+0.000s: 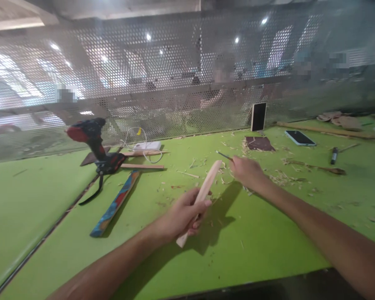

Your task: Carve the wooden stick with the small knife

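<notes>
Near the middle of the green table, my left hand (187,210) is wrapped round a pale flat wooden stick (208,180), tilted with its upper end away from me. My right hand (246,170) is closed on a thin tool with a slim metal tip, which looks like a carving knife (224,155); its handle is mostly hidden in the fist. The knife's tip points left, just beyond the stick's upper end and apart from it. Curled wood shavings (227,179) lie around both hands.
A cordless drill (96,146) stands at left, near a blue-and-red painted wooden strip (115,206) and a white power bank (147,146) with a cable. Brown sandpaper (258,143), phones (300,138) and a black marker (334,155) lie right. A perforated metal screen (171,100) borders the back.
</notes>
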The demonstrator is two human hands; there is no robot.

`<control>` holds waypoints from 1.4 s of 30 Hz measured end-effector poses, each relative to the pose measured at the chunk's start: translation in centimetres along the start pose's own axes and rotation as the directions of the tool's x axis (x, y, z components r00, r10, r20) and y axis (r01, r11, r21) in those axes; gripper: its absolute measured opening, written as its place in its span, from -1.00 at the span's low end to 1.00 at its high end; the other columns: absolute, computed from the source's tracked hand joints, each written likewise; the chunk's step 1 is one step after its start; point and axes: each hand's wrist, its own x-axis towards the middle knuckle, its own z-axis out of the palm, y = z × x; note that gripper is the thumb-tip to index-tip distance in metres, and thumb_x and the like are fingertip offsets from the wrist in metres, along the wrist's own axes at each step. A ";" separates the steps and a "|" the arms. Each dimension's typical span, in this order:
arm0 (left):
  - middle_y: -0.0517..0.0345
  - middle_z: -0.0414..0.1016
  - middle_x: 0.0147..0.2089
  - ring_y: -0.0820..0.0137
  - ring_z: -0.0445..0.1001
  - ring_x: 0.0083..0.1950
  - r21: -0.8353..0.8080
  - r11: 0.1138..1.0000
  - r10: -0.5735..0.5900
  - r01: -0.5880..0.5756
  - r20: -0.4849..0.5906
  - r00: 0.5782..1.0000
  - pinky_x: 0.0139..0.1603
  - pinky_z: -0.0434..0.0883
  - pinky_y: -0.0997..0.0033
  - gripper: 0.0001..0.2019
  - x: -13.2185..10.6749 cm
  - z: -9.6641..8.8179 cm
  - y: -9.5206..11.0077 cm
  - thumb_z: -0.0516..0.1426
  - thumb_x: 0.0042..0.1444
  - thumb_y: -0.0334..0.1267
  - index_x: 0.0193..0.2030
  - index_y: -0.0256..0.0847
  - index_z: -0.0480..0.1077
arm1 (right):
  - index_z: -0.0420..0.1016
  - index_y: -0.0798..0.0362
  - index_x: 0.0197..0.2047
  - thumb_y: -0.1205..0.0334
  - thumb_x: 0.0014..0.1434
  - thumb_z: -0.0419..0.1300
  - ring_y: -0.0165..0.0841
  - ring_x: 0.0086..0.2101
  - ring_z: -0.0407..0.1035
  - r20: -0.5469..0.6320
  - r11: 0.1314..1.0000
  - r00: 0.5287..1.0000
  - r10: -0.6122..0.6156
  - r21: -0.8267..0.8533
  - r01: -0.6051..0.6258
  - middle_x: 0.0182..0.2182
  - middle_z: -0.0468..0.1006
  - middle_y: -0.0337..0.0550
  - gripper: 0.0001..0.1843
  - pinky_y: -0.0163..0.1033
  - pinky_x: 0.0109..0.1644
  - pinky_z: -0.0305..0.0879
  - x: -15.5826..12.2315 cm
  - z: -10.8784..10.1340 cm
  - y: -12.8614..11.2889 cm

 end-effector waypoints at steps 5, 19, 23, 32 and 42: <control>0.31 0.27 -0.41 0.59 0.22 -0.54 -0.192 0.981 0.027 -0.029 -0.011 1.000 -0.63 0.16 0.64 -0.68 0.6 -0.8 0.2 0.16 0.36 -0.22 0.17 -0.25 0.26 | 0.46 0.07 -0.26 0.15 0.44 -0.10 -0.36 -0.63 0.21 -0.058 0.974 0.997 -0.045 0.218 0.057 -0.57 0.40 -0.15 -0.63 -0.23 -0.54 0.12 -0.3 0.6 -0.5; 0.24 0.33 -0.41 0.46 0.36 -0.50 -0.243 0.962 0.088 -0.127 -0.166 0.982 -0.50 0.40 0.47 -0.68 1.0 -0.5 0.9 -0.04 0.48 -0.05 0.07 -0.26 0.33 | 0.31 0.00 -0.37 -0.27 0.40 0.00 -0.42 -0.60 0.11 0.028 0.792 0.997 -0.066 0.609 0.035 -0.57 0.30 -0.28 -0.47 -0.27 -0.56 0.09 -1.4 1.4 -1.5; 0.03 0.51 -0.21 0.36 0.50 -0.27 -0.163 0.970 0.107 -0.178 -0.372 0.922 -0.26 0.49 0.38 -0.62 1.2 -1.1 0.7 0.01 0.45 0.02 0.00 -0.26 0.45 | 0.33 0.00 -0.35 -0.30 0.38 0.04 -0.44 -0.60 0.09 0.097 0.707 0.992 -0.074 0.707 -0.016 -0.58 0.22 -0.36 -0.47 -0.30 -0.55 0.10 -2.3 1.1 -2.7; 0.14 0.42 -0.30 0.40 0.43 -0.27 -0.172 0.933 0.194 -0.317 -0.502 0.842 -0.17 0.43 0.39 -0.63 1.7 -1.7 1.1 0.25 0.29 0.03 0.06 -0.21 0.56 | 0.52 0.00 0.09 -0.21 0.40 0.11 -0.51 -0.63 0.16 0.405 0.464 0.834 -0.375 0.861 -0.209 -0.46 0.50 -0.21 -0.52 -0.37 -0.63 0.07 -4.7 0.0 -4.6; 0.09 0.55 -0.26 0.35 0.51 -0.20 0.131 0.858 0.465 -0.497 -0.612 0.640 -0.26 0.53 0.40 -0.78 2.2 -2.5 0.7 0.42 0.10 -0.11 -0.29 -0.17 0.55 | 0.53 -0.04 0.04 -0.04 0.41 0.16 -0.52 -0.63 0.09 0.411 0.257 0.829 -0.379 0.907 -0.332 -0.39 0.56 -0.16 -0.70 -0.39 -0.67 0.03 -3.7 0.1 -4.4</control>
